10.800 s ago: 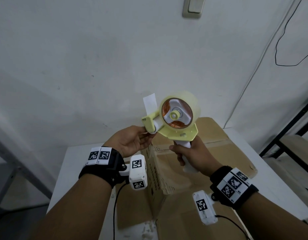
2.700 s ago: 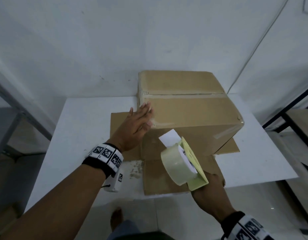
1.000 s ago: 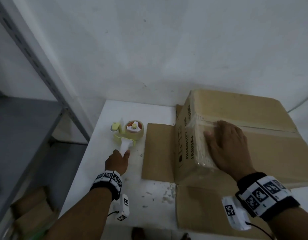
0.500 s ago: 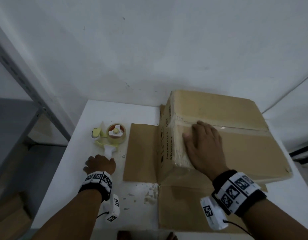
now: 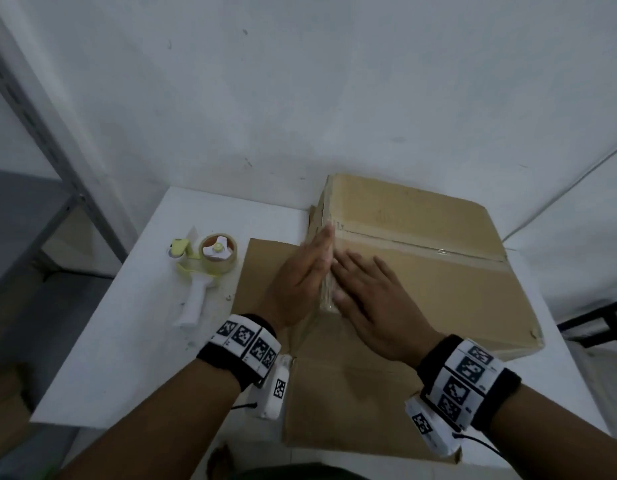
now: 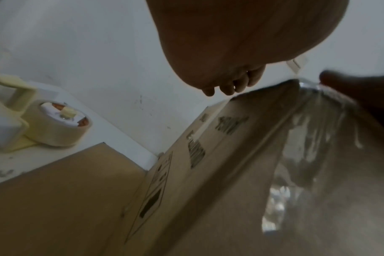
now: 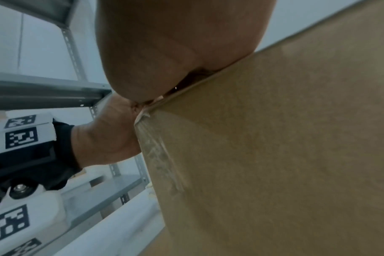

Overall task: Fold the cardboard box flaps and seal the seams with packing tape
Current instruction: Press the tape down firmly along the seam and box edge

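Head view: cardboard box [image 5: 421,271] sits center-right on the white table [image 5: 127,341], left hand [image 5: 300,278] flat against its left side and right hand [image 5: 369,299] flat on top, tape dispenser [image 5: 206,268] lying at left. Left wrist view: fingers [image 6: 230,86] straight over the glossy packing tape [image 6: 307,155] on the right, dispenser at left. Right wrist view: palm pressed onto the box's top edge, upper middle.
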